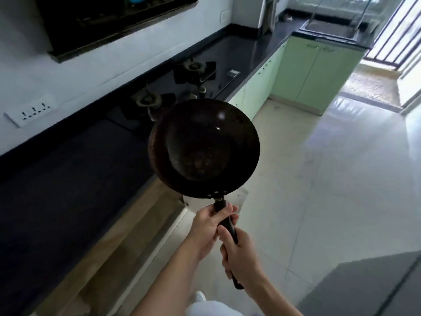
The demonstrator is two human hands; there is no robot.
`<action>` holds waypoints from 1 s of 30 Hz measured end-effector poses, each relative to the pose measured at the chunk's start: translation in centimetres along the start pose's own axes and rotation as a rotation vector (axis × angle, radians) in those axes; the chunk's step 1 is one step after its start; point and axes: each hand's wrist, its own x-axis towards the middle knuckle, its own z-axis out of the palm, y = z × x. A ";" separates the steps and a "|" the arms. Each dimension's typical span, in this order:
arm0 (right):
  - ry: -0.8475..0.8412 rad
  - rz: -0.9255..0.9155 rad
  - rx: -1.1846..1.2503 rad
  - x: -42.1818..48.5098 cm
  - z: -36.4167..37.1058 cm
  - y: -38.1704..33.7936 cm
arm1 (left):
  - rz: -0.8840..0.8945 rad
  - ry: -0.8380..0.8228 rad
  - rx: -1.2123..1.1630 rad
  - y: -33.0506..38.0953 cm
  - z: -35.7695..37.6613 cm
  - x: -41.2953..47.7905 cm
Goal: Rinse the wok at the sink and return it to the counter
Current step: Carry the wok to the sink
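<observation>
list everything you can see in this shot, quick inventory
wok: one, dark, held in the air at the counter edge
counter: one, dark, along the left
burners: two, black, set in the counter
sink: one, dark, far end
cabinets: several doors, pale green, under the counter
socket strip: one, white, left wall
hood: one, black, above the burners
floor: pale glossy tiles, right
left hand grip: one, bare, high on the wok's handle
right hand grip: one, bare, lower on the handle
</observation>
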 end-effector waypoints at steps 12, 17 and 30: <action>0.368 0.036 0.159 2.7 -4.1 -0.3 | -0.211 -0.310 0.186 -0.5 6.2 7.5; 0.432 0.033 0.246 4.9 -7.7 0.5 | -0.249 -0.375 0.252 -1.8 10.1 10.8; 0.510 0.030 0.247 17.1 -26.0 -1.4 | -0.287 -0.397 0.307 -3.4 27.7 25.0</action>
